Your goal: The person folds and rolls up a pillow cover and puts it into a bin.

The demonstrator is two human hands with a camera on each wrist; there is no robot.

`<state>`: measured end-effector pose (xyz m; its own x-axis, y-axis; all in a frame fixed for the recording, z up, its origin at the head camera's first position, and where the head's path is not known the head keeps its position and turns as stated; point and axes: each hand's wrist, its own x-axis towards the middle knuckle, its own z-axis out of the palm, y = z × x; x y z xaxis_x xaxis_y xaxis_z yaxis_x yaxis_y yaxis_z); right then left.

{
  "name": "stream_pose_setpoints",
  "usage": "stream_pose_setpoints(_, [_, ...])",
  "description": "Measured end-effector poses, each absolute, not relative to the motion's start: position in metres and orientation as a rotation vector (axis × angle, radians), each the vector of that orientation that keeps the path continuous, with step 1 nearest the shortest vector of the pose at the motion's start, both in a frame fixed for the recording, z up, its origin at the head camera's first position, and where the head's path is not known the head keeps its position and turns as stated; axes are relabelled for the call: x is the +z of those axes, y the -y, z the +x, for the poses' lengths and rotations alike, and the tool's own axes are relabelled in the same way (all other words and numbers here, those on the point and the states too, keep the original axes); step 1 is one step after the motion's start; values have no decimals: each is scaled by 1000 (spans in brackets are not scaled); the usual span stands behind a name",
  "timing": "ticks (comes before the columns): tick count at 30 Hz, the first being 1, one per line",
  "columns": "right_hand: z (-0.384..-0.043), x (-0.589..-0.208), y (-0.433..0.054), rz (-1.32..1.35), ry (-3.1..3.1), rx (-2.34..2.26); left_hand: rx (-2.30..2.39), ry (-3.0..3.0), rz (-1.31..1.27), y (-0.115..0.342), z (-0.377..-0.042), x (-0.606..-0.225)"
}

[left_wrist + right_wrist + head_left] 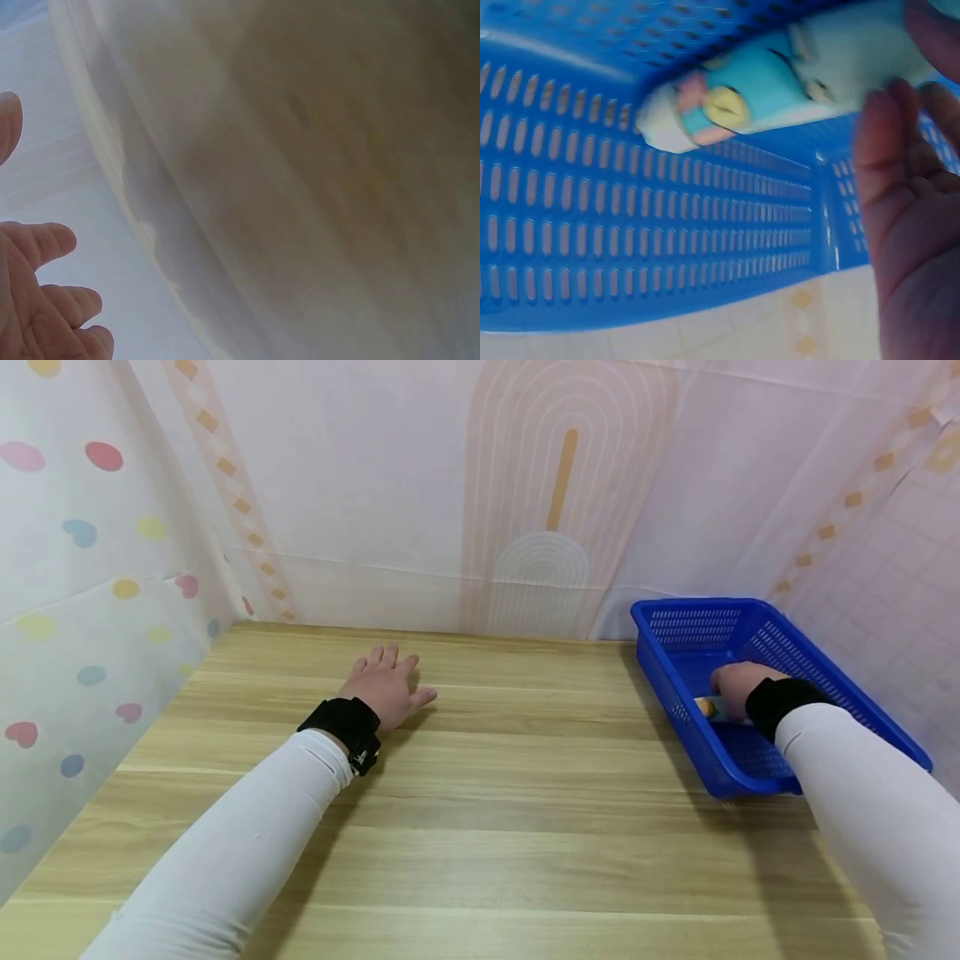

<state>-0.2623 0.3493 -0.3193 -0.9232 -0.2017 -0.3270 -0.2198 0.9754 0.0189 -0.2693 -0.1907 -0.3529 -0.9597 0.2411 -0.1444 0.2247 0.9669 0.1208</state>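
My right hand point(738, 683) reaches down into a blue plastic basket point(671, 689). It grips a light-blue cylindrical item with a cartoon print point(757, 86), thumb on one side and fingers on the other. One end of the item is pale and rounded; the other runs under the hand in the right wrist view. In the head view only a short piece of it shows beside the hand. My left hand point(382, 689) is spread over the wooden table point(480, 827), palm down and holding nothing. Its fingers point(45, 240) stand apart in the left wrist view.
The basket has slotted walls and stands at the table's back right, near the right-hand curtain point(900, 552). A patterned cloth point(375, 502) hangs along the back edge, and a dotted cloth point(90, 635) on the left. Both wrists wear black straps.
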Motion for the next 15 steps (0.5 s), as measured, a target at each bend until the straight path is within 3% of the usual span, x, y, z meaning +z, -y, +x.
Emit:
stream_pose_setpoints(7, [-259, -287, -332, -249, -2885, 8, 138, -2958, 366, 189, -271, -352])
stream_pose_setpoints(15, [-262, -257, -269, -118, -3067, -336, 144, -2981, 346, 189, -271, -350])
